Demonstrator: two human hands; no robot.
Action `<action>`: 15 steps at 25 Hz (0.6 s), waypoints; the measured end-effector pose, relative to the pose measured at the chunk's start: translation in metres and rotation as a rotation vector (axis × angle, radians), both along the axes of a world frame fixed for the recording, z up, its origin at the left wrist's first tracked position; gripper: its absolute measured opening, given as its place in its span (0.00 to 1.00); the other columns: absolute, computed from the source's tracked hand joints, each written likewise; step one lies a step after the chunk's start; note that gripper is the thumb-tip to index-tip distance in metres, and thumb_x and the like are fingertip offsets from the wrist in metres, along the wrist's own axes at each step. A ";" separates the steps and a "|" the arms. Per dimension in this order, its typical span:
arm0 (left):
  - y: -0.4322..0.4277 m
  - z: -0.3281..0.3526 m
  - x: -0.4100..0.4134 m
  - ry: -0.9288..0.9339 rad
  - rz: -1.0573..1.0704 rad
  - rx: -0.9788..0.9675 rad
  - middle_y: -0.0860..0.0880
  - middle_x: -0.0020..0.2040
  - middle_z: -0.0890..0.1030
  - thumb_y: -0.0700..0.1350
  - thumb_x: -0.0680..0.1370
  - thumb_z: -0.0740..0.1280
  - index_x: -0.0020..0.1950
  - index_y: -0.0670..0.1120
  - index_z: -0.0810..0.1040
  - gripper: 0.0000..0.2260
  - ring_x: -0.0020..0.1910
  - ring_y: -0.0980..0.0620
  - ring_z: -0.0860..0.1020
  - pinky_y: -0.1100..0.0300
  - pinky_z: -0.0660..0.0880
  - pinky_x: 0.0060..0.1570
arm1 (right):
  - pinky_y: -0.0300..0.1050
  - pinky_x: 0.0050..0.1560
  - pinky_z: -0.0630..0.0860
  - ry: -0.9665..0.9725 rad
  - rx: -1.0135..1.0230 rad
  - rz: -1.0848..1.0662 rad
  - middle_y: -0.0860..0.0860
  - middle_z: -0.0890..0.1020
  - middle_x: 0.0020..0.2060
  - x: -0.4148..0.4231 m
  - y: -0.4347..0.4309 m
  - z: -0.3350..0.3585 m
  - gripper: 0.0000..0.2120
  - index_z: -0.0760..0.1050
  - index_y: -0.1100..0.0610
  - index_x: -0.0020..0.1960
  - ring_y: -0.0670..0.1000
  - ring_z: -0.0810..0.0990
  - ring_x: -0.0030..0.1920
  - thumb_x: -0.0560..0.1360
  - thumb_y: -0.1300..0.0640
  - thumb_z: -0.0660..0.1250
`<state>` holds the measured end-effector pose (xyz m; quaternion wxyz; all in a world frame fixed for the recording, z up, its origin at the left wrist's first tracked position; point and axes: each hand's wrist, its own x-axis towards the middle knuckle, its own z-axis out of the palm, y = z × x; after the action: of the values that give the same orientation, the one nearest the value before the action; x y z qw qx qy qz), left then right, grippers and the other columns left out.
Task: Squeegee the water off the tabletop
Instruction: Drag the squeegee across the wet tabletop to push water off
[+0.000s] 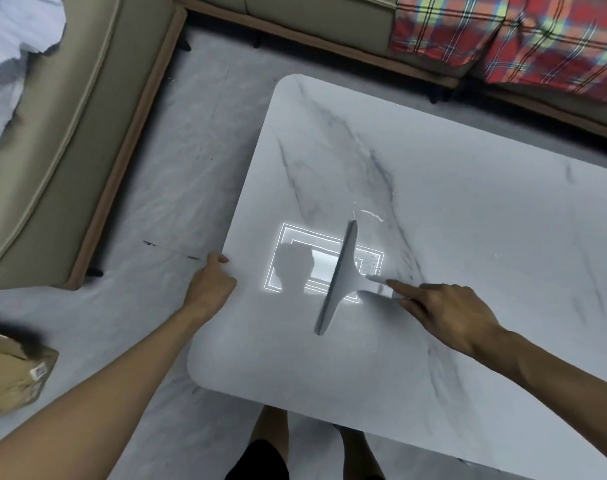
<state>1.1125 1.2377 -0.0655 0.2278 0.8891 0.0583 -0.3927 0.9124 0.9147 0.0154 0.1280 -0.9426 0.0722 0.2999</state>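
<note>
- Right hand (447,313) grips squeegee (340,275) handle, frame centre, index finger extended; blade on tabletop (468,202)
- Left hand (212,282) clasps tabletop's left edge, thumb on top

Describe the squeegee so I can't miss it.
On the white marble tabletop, near its left end, the grey T-shaped squeegee lies over a bright rectangular reflection. It is the only tool there, its grip held by the right hand.

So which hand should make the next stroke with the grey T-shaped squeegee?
Right: the right hand holds the grey T-shaped squeegee by its handle; the left hand only grips the edge of the white marble tabletop.
</note>
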 end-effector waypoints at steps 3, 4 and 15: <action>0.025 0.002 -0.006 -0.053 0.155 -0.028 0.42 0.62 0.76 0.37 0.76 0.62 0.65 0.42 0.69 0.17 0.49 0.47 0.73 0.59 0.67 0.48 | 0.47 0.45 0.75 -0.011 0.154 0.136 0.45 0.81 0.49 0.022 0.050 -0.003 0.21 0.48 0.29 0.72 0.54 0.80 0.47 0.81 0.42 0.47; 0.036 0.002 -0.011 -0.079 0.204 -0.017 0.42 0.62 0.77 0.37 0.77 0.62 0.65 0.42 0.70 0.16 0.49 0.48 0.73 0.60 0.67 0.48 | 0.48 0.47 0.74 -0.016 0.204 0.212 0.46 0.81 0.52 0.033 0.074 -0.010 0.20 0.52 0.30 0.73 0.55 0.80 0.50 0.82 0.42 0.47; 0.110 0.001 -0.084 -0.219 0.415 0.049 0.48 0.36 0.79 0.30 0.72 0.69 0.45 0.42 0.79 0.08 0.38 0.53 0.78 0.66 0.75 0.45 | 0.46 0.43 0.68 -0.096 0.197 0.552 0.49 0.80 0.55 0.044 0.149 -0.056 0.19 0.60 0.37 0.73 0.57 0.80 0.52 0.83 0.44 0.48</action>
<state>1.0282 1.3482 -0.0640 0.2870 0.9006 0.2244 -0.2372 0.9567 1.0638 -0.0410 0.1360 -0.9227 -0.2224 0.2839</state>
